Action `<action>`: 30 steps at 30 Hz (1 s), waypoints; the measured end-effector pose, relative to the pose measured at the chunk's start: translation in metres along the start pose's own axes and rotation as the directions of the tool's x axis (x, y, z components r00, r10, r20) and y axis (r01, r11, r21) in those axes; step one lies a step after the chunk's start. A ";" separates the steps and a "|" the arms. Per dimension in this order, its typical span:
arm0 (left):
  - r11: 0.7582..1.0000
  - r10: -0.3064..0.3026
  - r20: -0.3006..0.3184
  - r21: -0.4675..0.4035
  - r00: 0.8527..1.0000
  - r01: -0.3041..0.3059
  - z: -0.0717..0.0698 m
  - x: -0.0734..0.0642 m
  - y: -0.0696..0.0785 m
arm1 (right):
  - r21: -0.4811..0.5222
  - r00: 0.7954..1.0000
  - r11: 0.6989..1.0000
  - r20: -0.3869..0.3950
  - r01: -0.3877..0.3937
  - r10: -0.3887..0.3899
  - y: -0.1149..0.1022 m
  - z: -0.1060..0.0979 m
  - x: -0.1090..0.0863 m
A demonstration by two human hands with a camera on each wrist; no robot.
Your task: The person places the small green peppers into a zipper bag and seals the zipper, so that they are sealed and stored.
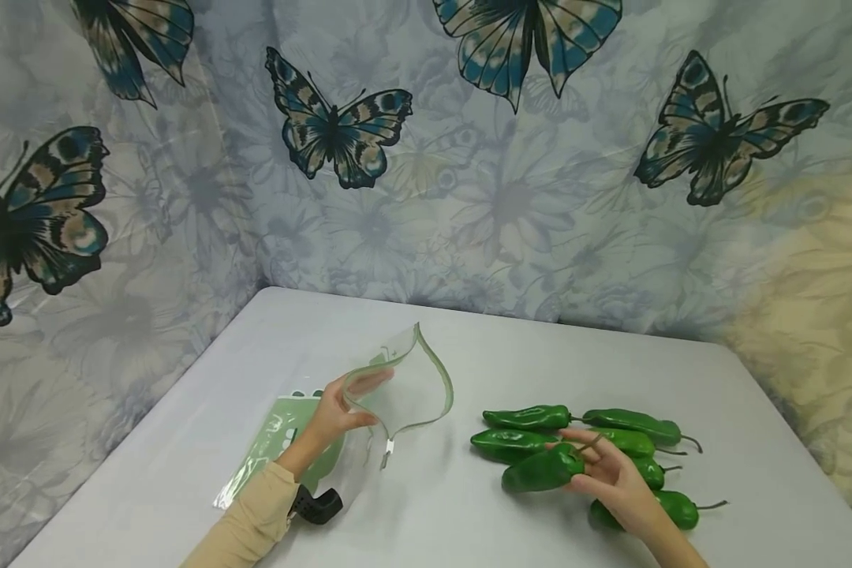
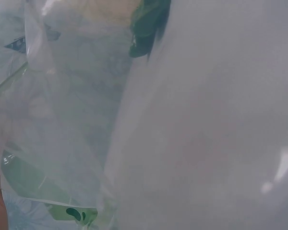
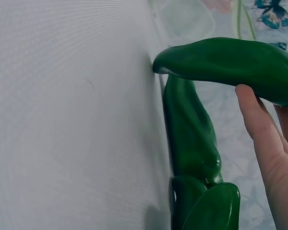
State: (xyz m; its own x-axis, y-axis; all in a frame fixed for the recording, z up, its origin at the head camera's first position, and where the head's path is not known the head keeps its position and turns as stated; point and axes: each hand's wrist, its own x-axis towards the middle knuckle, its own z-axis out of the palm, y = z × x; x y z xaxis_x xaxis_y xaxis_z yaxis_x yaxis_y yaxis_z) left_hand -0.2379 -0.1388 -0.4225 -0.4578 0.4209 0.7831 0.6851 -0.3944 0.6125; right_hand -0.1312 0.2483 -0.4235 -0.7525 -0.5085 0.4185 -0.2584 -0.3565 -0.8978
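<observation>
My left hand grips a clear zip bag with a green-edged mouth that gapes wide. A slider hangs at the mouth's near end. Bag film fills much of the left wrist view and hides most of that hand. On the right, my right hand pinches a green pepper near its stem. In the right wrist view this held pepper lies across above another pepper, with the fingers against its underside. Several more green peppers lie around and behind the right hand.
A flat pack with green print lies on the white table under the left forearm. A black strap-like piece sits by the left wrist. Butterfly-patterned cloth rises behind the table's far edge.
</observation>
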 end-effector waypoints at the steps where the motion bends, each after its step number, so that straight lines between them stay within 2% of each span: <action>1: 1.000 -0.007 0.002 -0.002 1.000 0.007 0.000 -0.002 0.001 | 0.002 1.000 1.000 0.006 0.000 0.000 0.002 0.002 0.000; 4: 1.000 -0.020 0.024 -0.006 1.000 0.020 -0.001 -0.005 0.002 | 0.009 1.000 1.000 0.001 0.001 -0.001 0.006 0.004 -0.002; 7: 0.999 -0.030 0.038 0.011 0.999 0.030 0.000 -0.004 0.000 | -0.027 0.999 1.000 -0.039 0.007 -0.008 0.004 0.004 -0.003; 14: 0.999 -0.029 0.005 0.030 1.000 0.029 -0.001 -0.002 -0.003 | -0.099 0.997 0.995 -0.080 -0.025 0.017 0.001 0.000 0.001; 20: 0.997 -0.075 0.005 0.026 0.997 0.075 -0.001 -0.002 0.002 | -0.030 0.997 0.999 -0.072 -0.038 0.035 0.001 0.002 -0.001; 23: 0.997 -0.070 0.004 0.027 0.998 0.070 -0.003 -0.003 0.004 | 0.010 0.997 0.999 -0.064 -0.044 0.045 0.002 0.003 -0.002; 30: 0.996 -0.092 -0.005 0.020 0.996 0.092 -0.004 -0.002 0.005 | 0.036 0.999 0.999 -0.033 -0.001 0.002 0.001 0.001 0.002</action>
State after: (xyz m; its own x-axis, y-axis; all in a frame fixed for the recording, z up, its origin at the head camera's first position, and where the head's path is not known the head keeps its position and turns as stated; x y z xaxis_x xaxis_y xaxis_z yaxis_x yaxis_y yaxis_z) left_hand -0.2358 -0.1445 -0.4203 -0.5217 0.4517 0.7238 0.6513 -0.3372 0.6798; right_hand -0.1321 0.2467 -0.4231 -0.7723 -0.4833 0.4123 -0.2358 -0.3845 -0.8925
